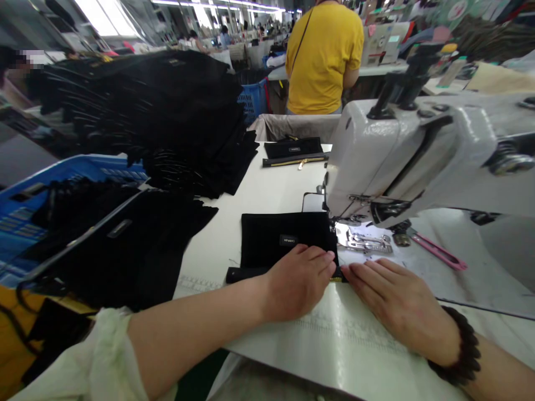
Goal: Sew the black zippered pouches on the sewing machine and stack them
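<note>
A black fabric panel (263,236) with a small label (289,240) lies on the white sewing table, its right edge by the sewing machine's needle area (333,223). Along its near edge runs a black zipper strip (240,274) with gold teeth showing at the right end. My left hand (298,281) lies flat over the panel's lower right corner and the strip, fingers stretched forward. My right hand (401,306), wearing a dark bead bracelet (460,345), rests on the table with fingers extended. Its fingertips touch the strip's right end. Both thumbs are mostly hidden.
The sewing machine (401,150) stands at right, pink-handled snips (441,253) beside it. Further back lies another zippered black piece (295,153). Black fabric stacks (159,111) and a blue basket (12,211) crowd the left. A person in yellow (326,55) stands beyond.
</note>
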The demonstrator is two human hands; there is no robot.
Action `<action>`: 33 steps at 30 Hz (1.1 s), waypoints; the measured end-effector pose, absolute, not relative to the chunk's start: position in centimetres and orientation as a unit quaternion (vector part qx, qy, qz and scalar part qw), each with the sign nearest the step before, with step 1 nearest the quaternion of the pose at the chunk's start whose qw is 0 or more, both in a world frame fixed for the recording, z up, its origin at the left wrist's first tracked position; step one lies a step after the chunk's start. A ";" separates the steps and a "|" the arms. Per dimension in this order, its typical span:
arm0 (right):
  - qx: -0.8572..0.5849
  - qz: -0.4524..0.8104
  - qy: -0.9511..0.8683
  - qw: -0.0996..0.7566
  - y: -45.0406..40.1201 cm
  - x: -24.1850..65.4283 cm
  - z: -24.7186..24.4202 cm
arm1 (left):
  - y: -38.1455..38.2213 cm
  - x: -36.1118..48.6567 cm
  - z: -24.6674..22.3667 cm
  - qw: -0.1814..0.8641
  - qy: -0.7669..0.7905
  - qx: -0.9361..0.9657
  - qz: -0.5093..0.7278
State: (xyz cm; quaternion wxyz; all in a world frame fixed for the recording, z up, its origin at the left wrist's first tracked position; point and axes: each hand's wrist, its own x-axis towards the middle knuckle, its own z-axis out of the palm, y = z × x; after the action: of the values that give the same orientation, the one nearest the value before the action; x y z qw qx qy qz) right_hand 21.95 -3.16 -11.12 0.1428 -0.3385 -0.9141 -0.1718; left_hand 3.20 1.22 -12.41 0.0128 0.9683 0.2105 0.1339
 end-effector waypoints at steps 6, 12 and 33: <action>-0.341 -0.187 -0.912 0.129 -2.0 22.0 -10.9 | 2.6 3.4 -12.6 0.001 0.198 0.971 0.132; -0.353 -0.174 -0.907 0.151 -1.9 22.2 -11.3 | 3.1 3.4 -12.4 0.004 0.185 0.975 0.121; -0.494 0.263 -0.828 0.042 -0.8 25.6 -8.8 | 4.6 3.2 -10.7 0.063 0.168 0.982 0.056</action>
State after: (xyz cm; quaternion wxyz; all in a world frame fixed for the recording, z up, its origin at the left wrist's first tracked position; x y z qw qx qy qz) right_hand 25.56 -0.82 -8.81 0.0416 -0.4940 -0.8277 0.2630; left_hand 3.21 4.63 -10.74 0.0627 0.9822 0.1677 0.0563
